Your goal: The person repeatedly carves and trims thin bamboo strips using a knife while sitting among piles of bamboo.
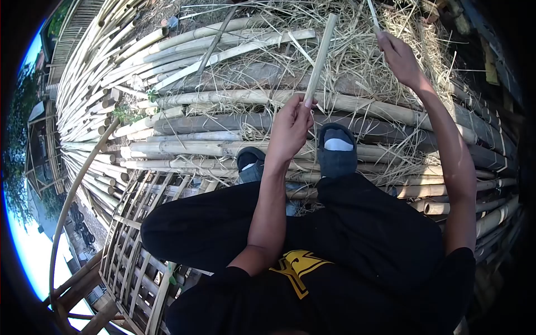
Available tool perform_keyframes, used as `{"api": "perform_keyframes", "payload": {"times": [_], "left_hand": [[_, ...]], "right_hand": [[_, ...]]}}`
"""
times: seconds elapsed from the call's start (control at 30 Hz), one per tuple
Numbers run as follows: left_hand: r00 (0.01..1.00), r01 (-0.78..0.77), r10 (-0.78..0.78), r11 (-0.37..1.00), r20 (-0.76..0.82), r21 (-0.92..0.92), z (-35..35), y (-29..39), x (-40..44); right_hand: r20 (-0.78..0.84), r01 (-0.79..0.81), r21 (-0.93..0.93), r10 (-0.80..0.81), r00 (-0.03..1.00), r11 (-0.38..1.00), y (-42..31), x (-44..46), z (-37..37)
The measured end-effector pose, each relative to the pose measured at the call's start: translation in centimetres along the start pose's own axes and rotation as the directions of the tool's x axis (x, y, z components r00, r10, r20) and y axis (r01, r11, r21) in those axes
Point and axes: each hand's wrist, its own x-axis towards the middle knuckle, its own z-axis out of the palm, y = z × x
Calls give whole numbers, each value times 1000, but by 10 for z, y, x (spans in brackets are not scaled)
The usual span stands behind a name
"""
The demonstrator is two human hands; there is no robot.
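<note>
My left hand (291, 125) is closed around the lower end of a flat bamboo strip (322, 56), which points up and slightly right over the straw-like shavings. Higher up on the right, my right hand (397, 56) grips a narrow, pale, knife-like tool (373, 14). Its tip runs out at the top of the view, and its handle is mostly covered by my fingers. The tool and the strip are apart. Below my hands, my feet in dark slippers (338, 151) rest on bamboo poles.
Bamboo shavings (368, 72) lie scattered over the poles (223, 148) around my feet. More long poles fan out at the left (84, 95). A slatted bamboo frame (137, 240) stands at the lower left, beside a curved pole (72, 206). Dark clutter lines the right edge.
</note>
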Motion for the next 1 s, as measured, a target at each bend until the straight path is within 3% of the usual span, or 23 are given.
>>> {"api": "perform_keyframes", "payload": {"times": [0.07, 0.13, 0.17, 0.23, 0.37, 0.43, 0.47, 0.5, 0.57, 0.7, 0.83, 0.9, 0.93, 0.97, 1.0], "left_hand": [[999, -38, 40, 998, -36, 55, -2, 1, 3], [991, -81, 93, 989, -93, 124, -2, 1, 4], [980, -113, 142, 975, -141, 192, -1, 0, 3], [977, -113, 150, 967, -153, 229, -1, -6, 2], [963, -117, 203, 908, -178, 402, -1, -7, -1], [962, -125, 202, 924, -184, 361, -1, -16, 0], [958, -127, 218, 904, -184, 408, 1, -14, 1], [954, -129, 235, 882, -185, 453, 2, -12, 3], [962, -89, 193, 891, -194, 446, 0, -18, 4], [955, -119, 205, 927, -214, 357, 0, -17, 13], [941, -119, 254, 866, -223, 485, 0, -16, 15], [943, -112, 250, 860, -220, 498, -6, -14, 7], [962, -74, 177, 903, -209, 424, -13, -9, -1], [975, -18, 94, 937, -202, 348, -18, -7, -12], [970, -84, 151, 943, -190, 321, -23, 0, -19]], "right_hand": [[247, 134, -130, -99, 964, 982, -48, -28, 30], [412, 175, 8, -163, 896, 985, -76, -47, 47], [411, 171, 12, -161, 897, 985, -76, -54, 54], [417, 371, -86, -305, 856, 925, -70, -66, 74], [418, 333, -61, -279, 864, 941, -68, -69, 77], [441, 344, -169, -241, 864, 923, -59, -55, 70], [361, 450, -227, -354, 863, 864, -48, -51, 71], [360, 452, -234, -355, 863, 861, -44, -41, 70], [437, 453, -284, -306, 846, 845, -39, -36, 71], [410, 470, -294, -334, 848, 832, -36, -26, 72], [383, 516, -304, -393, 836, 801, -25, -18, 78], [288, 244, -323, -151, 946, 914, -12, 0, 83], [118, -88, -290, 127, 985, 953, 46, 43, 64], [-25, -212, -407, 221, 975, 889, 56, 50, 4], [-114, -261, -469, 235, 965, 844, 114, 81, -38]]}}
